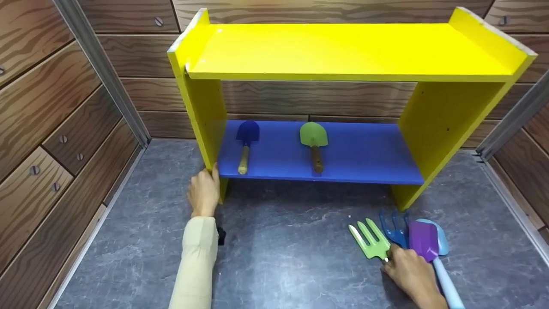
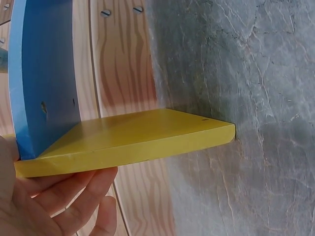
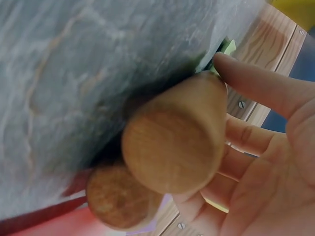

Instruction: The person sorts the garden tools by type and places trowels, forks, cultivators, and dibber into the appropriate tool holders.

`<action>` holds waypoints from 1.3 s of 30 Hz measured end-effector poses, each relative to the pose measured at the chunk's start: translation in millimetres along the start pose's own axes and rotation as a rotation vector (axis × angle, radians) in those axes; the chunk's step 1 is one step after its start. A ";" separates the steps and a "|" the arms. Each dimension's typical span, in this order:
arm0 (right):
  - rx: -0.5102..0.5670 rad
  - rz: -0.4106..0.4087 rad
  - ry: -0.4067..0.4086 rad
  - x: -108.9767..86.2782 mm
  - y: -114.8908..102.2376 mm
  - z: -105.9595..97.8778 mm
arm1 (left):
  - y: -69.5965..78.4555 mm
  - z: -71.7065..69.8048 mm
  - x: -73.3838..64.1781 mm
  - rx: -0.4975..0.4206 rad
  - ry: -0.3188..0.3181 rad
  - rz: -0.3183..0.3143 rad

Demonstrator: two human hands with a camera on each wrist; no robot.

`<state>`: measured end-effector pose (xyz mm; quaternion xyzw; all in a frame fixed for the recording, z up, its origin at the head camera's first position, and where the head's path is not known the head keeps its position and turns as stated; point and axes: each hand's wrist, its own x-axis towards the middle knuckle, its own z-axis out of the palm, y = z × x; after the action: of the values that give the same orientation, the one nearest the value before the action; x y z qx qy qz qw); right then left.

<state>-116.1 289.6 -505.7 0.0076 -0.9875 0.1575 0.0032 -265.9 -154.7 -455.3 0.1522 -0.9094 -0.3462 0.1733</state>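
My left hand (image 1: 203,193) holds the lower left side panel of a yellow and blue shelf unit (image 1: 351,49). In the left wrist view its fingers (image 2: 86,196) lie along the panel's outer face. On the floor at right, my right hand (image 1: 411,272) grips a green hand fork (image 1: 372,242) by its wooden handle (image 3: 172,147), between thumb and fingers. Beside that hand lie a blue hand fork (image 1: 395,234), a purple scoop-like tool (image 1: 422,238) and a light blue tool (image 1: 448,283). A dark blue trowel (image 1: 248,132) and a green trowel (image 1: 314,135) rest on the blue shelf board (image 1: 364,150).
Wood-patterned panels (image 1: 313,101) stand behind the unit and along both sides, with metal strips at the corners. The grey marbled floor (image 1: 291,240) stretches in front. Another wooden handle (image 3: 120,199) and something red (image 3: 64,221) show low in the right wrist view.
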 end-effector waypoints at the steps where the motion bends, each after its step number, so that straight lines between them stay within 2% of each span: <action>1: -0.004 0.005 -0.011 0.1 0.0 -0.3 | 0.3 0.1 0.2 0.002 0.000 0.002; 6: -0.024 0.002 -0.035 0.1 0.6 -0.3 | 0.7 0.4 0.3 0.001 0.006 0.011; 12: -0.006 -0.001 -0.023 -1.7 1.7 1.5 | 0.1 0.5 -0.2 0.003 0.013 0.023; 20: 0.043 -0.004 0.099 -2.4 -0.5 2.0 | 0.3 0.0 -0.2 0.012 0.028 0.018; 25: 0.066 0.044 0.050 -0.6 1.3 -0.7 | 0.5 1.4 -0.5 0.009 0.028 0.024; 27: 0.082 0.056 0.055 -1.3 2.1 -1.6 | 0.7 1.5 -0.7 0.007 0.023 0.021; 30: 0.112 0.046 0.120 -2.7 2.7 -2.1 | 0.5 1.6 -0.6 0.008 0.019 0.012; 36: 0.142 -0.032 0.331 -2.0 3.4 -0.4 | -0.5 2.0 -0.2 0.015 0.037 0.020; 39: 0.150 -0.043 0.391 -1.9 2.5 0.3 | -0.5 2.1 -0.3 0.014 0.038 0.023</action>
<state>-114.3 292.0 -506.8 -0.0019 -0.9532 0.2287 0.1977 -266.4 -153.7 -457.2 0.1494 -0.9101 -0.3348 0.1932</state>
